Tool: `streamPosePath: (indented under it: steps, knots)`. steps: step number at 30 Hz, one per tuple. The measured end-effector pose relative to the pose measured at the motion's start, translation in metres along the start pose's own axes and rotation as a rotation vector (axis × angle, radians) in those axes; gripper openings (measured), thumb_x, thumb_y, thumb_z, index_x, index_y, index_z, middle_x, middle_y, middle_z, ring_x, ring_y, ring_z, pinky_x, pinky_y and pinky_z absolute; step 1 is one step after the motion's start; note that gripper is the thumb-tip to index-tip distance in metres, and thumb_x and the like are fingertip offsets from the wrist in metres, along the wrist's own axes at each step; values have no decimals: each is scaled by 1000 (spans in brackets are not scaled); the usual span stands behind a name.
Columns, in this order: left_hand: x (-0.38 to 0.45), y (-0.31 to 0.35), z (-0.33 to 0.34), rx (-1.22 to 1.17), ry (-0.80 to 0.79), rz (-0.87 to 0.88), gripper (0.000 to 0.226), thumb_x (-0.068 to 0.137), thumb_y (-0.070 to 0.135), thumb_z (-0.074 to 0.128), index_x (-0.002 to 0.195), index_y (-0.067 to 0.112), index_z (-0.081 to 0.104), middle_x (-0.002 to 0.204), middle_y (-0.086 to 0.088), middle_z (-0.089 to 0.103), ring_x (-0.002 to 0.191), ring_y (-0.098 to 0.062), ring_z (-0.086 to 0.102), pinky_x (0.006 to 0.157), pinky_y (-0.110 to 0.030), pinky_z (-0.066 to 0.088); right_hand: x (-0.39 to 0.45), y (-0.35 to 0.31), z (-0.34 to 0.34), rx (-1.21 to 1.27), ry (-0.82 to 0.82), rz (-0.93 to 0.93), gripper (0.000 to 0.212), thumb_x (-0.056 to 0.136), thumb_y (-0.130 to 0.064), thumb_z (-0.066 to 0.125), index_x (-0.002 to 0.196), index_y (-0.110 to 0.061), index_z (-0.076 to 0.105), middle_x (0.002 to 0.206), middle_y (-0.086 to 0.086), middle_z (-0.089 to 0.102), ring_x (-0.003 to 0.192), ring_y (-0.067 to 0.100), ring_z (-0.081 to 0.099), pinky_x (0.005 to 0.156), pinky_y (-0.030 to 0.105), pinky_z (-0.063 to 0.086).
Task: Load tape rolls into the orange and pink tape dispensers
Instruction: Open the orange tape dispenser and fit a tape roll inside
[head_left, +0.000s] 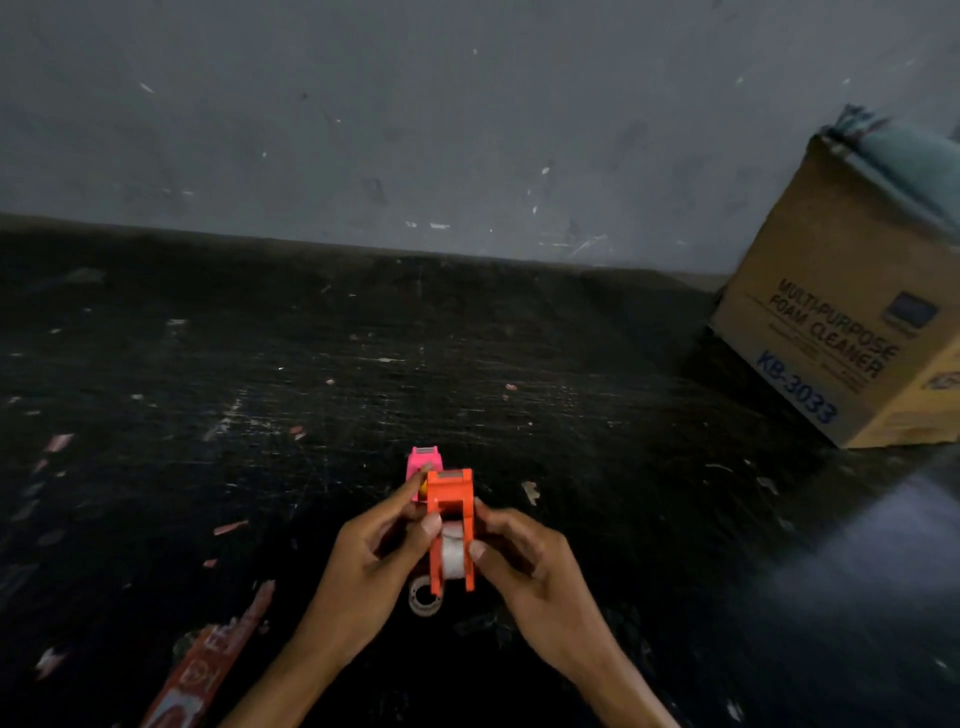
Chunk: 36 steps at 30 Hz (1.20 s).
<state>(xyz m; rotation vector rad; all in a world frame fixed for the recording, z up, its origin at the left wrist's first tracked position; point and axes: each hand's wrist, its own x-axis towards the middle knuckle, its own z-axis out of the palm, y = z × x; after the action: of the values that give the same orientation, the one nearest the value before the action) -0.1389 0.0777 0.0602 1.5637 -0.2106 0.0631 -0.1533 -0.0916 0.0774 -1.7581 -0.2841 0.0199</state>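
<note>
The orange tape dispenser (451, 499) is held upright above the dark table, between both hands. A white tape roll (453, 555) sits inside its frame. My left hand (370, 564) grips the dispenser's left side, thumb on the frame. My right hand (524, 564) grips its right side, thumb against the roll. The pink tape dispenser (422, 461) stands on the table just behind the orange one, partly hidden by it. A second, clear tape roll (423, 603) lies flat on the table below the dispenser, partly covered.
A cardboard box (852, 332) labelled foam cleaner stands at the right, with a teal cloth on top. A red printed strip (208, 670) lies at the lower left. The black table (311, 395) is scratched and littered with scraps. A grey wall rises behind.
</note>
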Motion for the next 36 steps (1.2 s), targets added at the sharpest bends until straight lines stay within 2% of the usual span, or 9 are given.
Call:
streamPosePath:
  steps: [5,8,11,15,17,20,25,32,36]
  knots:
    - [7,0,-1,-36,10,-79,42,81,29,60,120,43,57,106,4,74,100,-6,67,83,-16,51,8,-1,0,33,20,-9,27,89,-4,61,113,-14,66,110,-1,72,104,6,67,88,17,53]
    - [5,-2,8,-302,-7,-265,39,83,31,53,119,19,61,118,-10,69,108,-18,62,94,-34,46,13,-2,-1,-56,-3,-1,24,89,-9,62,110,-18,68,105,0,73,98,7,68,86,22,55]
    - [3,2,13,-492,-27,-392,46,86,28,48,124,1,53,112,-18,63,95,-24,60,76,-34,52,19,-6,-5,-328,25,-107,16,87,-20,66,101,-25,71,92,-3,69,87,4,64,77,17,50]
    - [4,6,12,-527,-28,-398,38,88,31,49,115,6,60,98,-15,66,75,-17,65,53,-29,57,26,-16,-7,-324,14,-126,17,83,-28,69,100,-27,72,93,-5,60,87,8,62,78,25,55]
    - [5,6,12,-479,-3,-379,40,83,36,50,110,8,62,94,-13,66,74,-16,64,49,-25,55,27,-19,-4,-339,3,-126,16,81,-24,72,97,-25,73,92,-5,59,87,8,60,77,18,51]
    - [4,6,10,-396,23,-345,43,77,44,52,108,16,65,97,-10,66,82,-17,62,54,-25,55,28,-25,-2,-380,-34,-150,13,80,-17,73,91,-25,74,92,-9,59,92,5,57,79,7,43]
    - [1,8,5,-313,50,-294,40,73,48,54,105,27,67,105,-4,71,94,-9,66,85,-32,45,26,-32,3,-403,-69,-152,11,80,-17,73,89,-23,73,92,-14,57,93,2,57,80,6,41]
    - [-5,18,1,-185,57,-241,32,81,46,48,108,38,63,111,5,70,107,-11,63,89,-30,45,26,-43,9,-441,-120,-210,9,81,-16,72,91,-17,72,98,-5,61,96,6,57,88,25,50]
    - [-8,21,4,-191,57,-260,25,89,38,47,106,38,65,112,4,71,105,-10,65,90,-32,47,24,-45,12,-545,-127,-280,6,82,-12,69,88,-15,70,97,-6,58,96,7,55,87,23,48]
